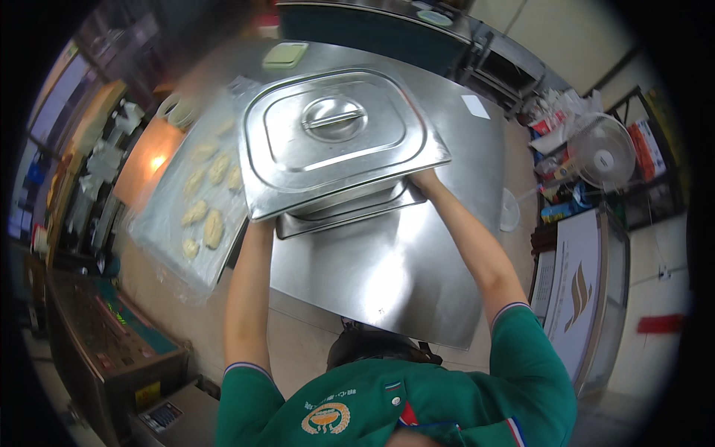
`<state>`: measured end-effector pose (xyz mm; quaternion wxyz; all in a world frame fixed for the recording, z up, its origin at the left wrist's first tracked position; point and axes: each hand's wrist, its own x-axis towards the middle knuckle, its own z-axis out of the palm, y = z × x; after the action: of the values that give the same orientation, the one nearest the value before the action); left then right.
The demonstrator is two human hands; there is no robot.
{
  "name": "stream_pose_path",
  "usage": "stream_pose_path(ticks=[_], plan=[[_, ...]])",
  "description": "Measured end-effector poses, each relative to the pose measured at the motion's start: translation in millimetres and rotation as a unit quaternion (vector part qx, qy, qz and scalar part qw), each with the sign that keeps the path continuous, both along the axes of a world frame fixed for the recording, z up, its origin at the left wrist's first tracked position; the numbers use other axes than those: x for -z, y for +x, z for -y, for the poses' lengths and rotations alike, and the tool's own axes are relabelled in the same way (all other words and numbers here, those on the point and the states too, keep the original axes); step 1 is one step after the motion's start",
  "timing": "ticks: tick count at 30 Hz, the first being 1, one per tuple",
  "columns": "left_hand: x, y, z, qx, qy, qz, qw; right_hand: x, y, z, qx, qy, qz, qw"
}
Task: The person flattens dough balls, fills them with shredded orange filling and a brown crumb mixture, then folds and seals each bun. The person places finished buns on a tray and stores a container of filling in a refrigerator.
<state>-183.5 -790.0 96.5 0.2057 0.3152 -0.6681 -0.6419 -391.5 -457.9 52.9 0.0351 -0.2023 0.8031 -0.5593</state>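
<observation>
A stainless steel food pan (346,195) with a flat steel lid (287,160) is in front of me, above the near middle of the metal table. The lid has a recessed round centre with a bar handle (334,119). Below the lid's near edge shows another steel rim (357,217); whether it belongs to a second pan, I cannot tell. My right hand (424,182) is closed at the pan's right side, its fingers mostly hidden under the lid's edge. My left forearm (249,298) runs to the pan's left side, where the lid covers that hand.
Left of the pan, pale dough pieces (214,228) lie on a plastic-covered tray (160,223). The steel table (350,283) carries a pale green square item (285,55) and a white card (475,106). A fan (603,153) stands at right, a control-panel machine (126,320) at lower left.
</observation>
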Motion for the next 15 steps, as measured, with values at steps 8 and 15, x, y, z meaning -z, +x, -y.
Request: stream_pose_path(ticks=[8,15], plan=[[19,56,-59,-0.050,-0.052,-0.006,0.997,35,96,-128,-0.039,-0.232,0.103,0.966],[51,138,-205,-0.011,-0.043,0.050,0.998,69,219,-315,0.029,-0.230,0.247,0.941]])
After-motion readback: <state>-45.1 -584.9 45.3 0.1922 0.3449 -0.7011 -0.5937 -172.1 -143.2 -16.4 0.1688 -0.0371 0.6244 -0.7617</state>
